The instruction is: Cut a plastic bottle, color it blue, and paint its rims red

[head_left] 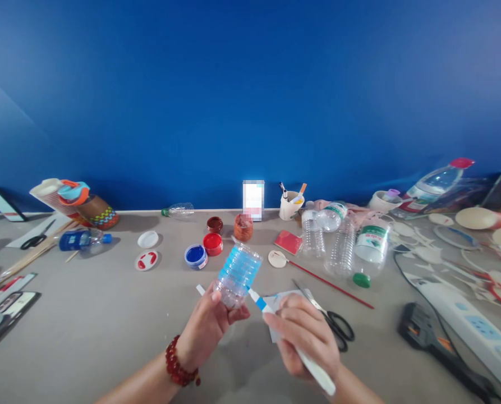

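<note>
My left hand (212,322) is wrapped round the lower end of a cut clear plastic bottle (239,272), held tilted above the table. Light blue bands cover much of the bottle's ridged side. A white marker (315,370) with a blue band near its tip is gripped in my right hand (304,331). Its tip touches or nearly touches the bottle's lower right side. Beneath my right hand lie scissors (338,325) with black handles and a pale sheet (273,331), partly hidden.
Open paint jars, blue (196,256), red (212,244) and dark red (215,225), stand beyond my left hand. Clear bottles (340,247) crowd the right back, with a glue gun (431,336) and a power strip (469,325) nearer. A blue wall (250,101) closes off the back.
</note>
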`<state>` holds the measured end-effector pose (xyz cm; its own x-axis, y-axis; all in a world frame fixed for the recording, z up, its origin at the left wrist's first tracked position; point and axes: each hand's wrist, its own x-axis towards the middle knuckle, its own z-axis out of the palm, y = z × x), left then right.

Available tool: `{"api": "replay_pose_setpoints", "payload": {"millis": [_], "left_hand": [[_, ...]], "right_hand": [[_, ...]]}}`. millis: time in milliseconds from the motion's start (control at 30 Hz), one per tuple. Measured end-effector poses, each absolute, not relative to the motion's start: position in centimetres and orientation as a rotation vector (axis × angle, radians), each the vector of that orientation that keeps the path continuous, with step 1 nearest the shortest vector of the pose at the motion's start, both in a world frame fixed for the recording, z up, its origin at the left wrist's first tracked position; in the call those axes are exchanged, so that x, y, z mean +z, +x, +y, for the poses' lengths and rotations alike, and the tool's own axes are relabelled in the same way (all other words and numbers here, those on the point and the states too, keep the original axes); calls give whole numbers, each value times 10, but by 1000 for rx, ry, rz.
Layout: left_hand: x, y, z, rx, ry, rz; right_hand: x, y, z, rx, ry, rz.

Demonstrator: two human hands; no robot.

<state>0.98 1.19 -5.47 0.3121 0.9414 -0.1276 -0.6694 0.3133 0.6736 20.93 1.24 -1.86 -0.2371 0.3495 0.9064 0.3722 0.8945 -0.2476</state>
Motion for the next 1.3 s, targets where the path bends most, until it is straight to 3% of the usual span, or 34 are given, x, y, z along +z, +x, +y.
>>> {"api": "replay_pose_setpoints", "payload": {"millis": [167,700,1300], "left_hand": [[-59,9,12,1137,596,591],[-55,9,12,1176,596,656],[-52,10,13,1186,657,713]], "right_hand": [[-13,208,14,94,-545,-1847],[-9,219,17,15,-747,-1770],[-7,211,16,69,-658,-1817]]}}
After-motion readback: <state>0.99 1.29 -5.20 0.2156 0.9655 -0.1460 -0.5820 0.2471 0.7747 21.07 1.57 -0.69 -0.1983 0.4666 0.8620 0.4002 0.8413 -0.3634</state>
